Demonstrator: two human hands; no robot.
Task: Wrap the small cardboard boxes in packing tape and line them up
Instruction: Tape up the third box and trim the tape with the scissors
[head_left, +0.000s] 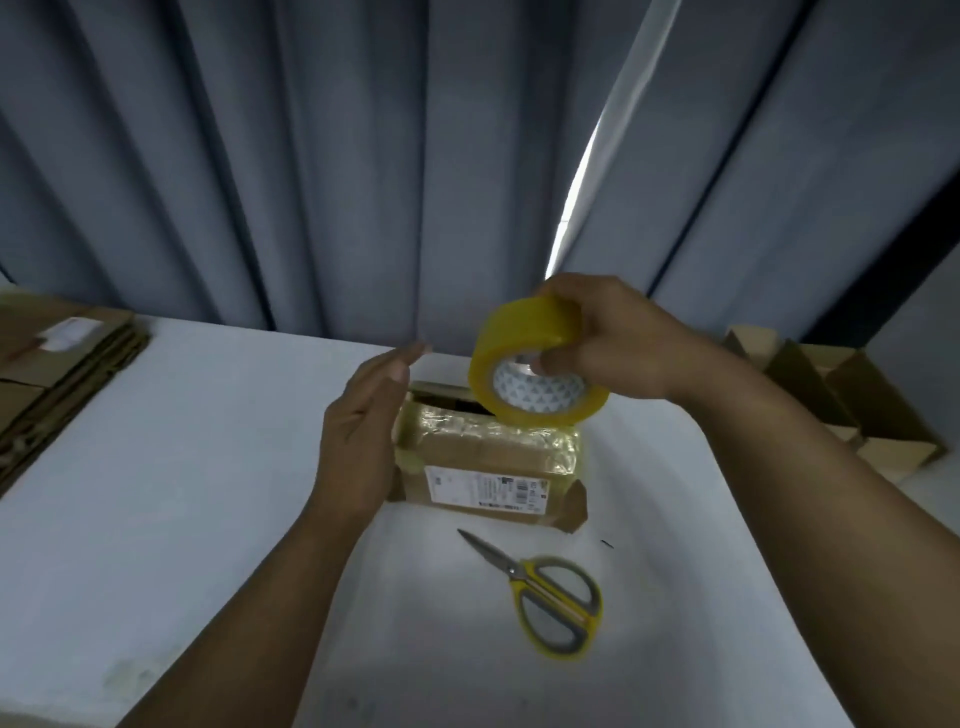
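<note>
While we look down through the head camera, our right hand (613, 343) grips the roll of yellow packing tape (524, 364). Its fingers curl over the roll's outer rim and one digit is hooked into the white core. The roll hangs tilted in the air, just above the far edge of the cardboard box (483, 462).

Our left hand (358, 436) is flat, fingers straight and together. It stands on edge along the box's left end; we cannot tell whether the palm actually presses it. The box sits on the white table (182, 519), glossy tape across its upper part, a printed label (483, 488) on the face towards us and a loose flap at its right end.

Closed yellow and grey scissors (550, 597) lie on the table near the box, on our side. Flattened cardboard (62, 374) is stacked at the far left, open cartons (841, 405) sit at the far right, and a grey curtain (311, 156) hangs behind.
</note>
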